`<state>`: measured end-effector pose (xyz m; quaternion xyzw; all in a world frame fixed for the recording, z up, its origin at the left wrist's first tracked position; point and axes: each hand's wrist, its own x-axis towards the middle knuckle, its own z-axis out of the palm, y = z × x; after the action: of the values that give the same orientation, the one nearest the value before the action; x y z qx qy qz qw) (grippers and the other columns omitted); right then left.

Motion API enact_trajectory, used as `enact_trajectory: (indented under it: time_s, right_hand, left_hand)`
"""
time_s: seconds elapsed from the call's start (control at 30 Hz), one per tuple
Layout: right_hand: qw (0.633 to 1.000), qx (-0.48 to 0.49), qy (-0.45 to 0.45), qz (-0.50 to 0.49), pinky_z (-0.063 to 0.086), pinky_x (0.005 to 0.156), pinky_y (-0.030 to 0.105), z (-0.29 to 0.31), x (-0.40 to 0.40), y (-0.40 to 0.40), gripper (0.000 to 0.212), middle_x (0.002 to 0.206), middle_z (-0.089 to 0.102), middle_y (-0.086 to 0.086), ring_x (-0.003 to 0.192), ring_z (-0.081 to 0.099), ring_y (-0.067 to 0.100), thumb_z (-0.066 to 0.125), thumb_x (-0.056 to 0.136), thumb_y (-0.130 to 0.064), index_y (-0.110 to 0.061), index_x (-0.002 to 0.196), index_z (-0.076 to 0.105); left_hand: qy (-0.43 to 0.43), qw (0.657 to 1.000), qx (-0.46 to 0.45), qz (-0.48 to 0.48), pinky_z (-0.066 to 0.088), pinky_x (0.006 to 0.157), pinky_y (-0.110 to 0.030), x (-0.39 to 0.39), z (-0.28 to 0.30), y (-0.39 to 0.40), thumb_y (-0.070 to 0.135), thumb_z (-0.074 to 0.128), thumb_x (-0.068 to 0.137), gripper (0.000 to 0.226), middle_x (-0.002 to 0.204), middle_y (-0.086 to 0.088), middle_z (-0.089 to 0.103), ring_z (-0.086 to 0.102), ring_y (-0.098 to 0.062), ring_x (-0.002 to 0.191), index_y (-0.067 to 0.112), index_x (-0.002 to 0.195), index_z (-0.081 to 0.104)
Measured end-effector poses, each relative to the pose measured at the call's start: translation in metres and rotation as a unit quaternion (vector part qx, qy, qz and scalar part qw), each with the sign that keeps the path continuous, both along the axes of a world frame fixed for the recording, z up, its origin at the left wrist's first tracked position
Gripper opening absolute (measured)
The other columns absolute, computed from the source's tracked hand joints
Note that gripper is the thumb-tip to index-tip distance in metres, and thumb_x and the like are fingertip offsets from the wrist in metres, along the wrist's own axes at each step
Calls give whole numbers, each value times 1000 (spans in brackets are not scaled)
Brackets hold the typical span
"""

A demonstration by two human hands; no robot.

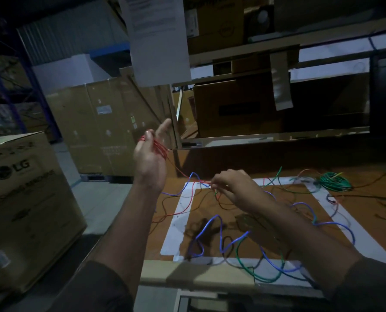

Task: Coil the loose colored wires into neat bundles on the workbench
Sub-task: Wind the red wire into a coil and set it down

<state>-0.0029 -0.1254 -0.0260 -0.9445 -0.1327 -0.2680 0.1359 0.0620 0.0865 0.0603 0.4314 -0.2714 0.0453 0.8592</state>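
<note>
Red wire point(158, 147) was wound in loops round the raised left hand point(150, 156), thumb out, fingers roughly straight. Its tail ran down to the right hand point(234, 188), which pinched it above the workbench point(372, 206). Blue wire point(215, 216) sprawled near; a green coil point(335, 182) lay far right. The LG box point(27, 210) at left was closed, contents hidden

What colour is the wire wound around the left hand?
Red wire on the left hand; head view.
</note>
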Motion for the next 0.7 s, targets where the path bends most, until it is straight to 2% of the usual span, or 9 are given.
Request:
enact_trajectory:
  time_s: [0.1,0.2,0.27,0.33,0.43,0.5,0.57,0.63,0.7]
  right_hand:
    - [998,-42,-38,14,32,89,31,12,-8,6,22,106,60,-14,104,49,11,61,97,-21,-30,117,62]
    - [995,68,-58,48,40,76,30,26,-14,17,22,100,64,-9,95,57,13,61,97,-12,-27,113,62]
    - [980,168,-72,82,52,74,31,34,-14,22,16,100,68,-8,92,63,8,57,102,-17,-29,110,62]
    - [962,245,-91,76,58,75,38,39,-9,21,12,97,68,-8,88,66,8,52,105,-21,-29,107,62]
    - [944,311,-94,53,59,76,49,44,0,17,14,95,68,-5,88,67,16,49,107,-29,-26,104,62]
    - [941,321,-89,51,59,77,51,46,4,17,17,99,67,-2,93,65,19,46,107,-33,-24,106,61]
    - [939,328,-92,45,57,76,54,45,8,18,21,97,67,0,91,65,21,45,106,-39,-23,103,59]
    - [936,341,-79,41,57,73,54,43,11,18,23,92,67,2,86,66,23,46,106,-40,-22,100,58]
    - [929,364,-48,45,57,68,50,39,13,20,21,89,67,3,82,66,24,48,106,-38,-21,97,57]
  left_hand:
    - [-18,984,161,71,22,122,-39,3,-18,-8,27,31,113,33,141,-3,65,42,-15,146,19,123,62]
    - [-47,954,288,69,38,117,-39,-1,-29,-18,36,38,111,38,137,1,67,55,-9,135,22,123,71]
    - [-38,948,313,35,52,96,-23,-12,-34,-25,28,40,111,34,116,6,76,67,-3,113,13,117,69]
    - [-23,944,326,38,53,82,-18,-20,-35,-29,23,41,111,26,95,2,76,70,-10,96,14,107,65]
    - [-26,938,345,-22,52,91,-29,-25,-35,-27,22,33,113,33,75,-13,64,72,-23,87,6,111,62]
    - [-19,941,330,-67,53,90,-30,-30,-34,-24,22,30,113,37,61,-8,53,70,-27,76,3,109,62]
    - [1,951,278,-139,51,88,-36,-34,-30,-21,25,33,112,36,51,1,48,59,-21,60,5,100,60]
    - [28,948,203,-244,53,90,-40,-34,-25,-17,27,34,112,33,49,6,43,47,-11,46,10,93,56]
    - [51,942,125,-308,58,79,-32,-30,-19,-12,28,32,113,33,54,8,43,39,-3,37,14,92,54]
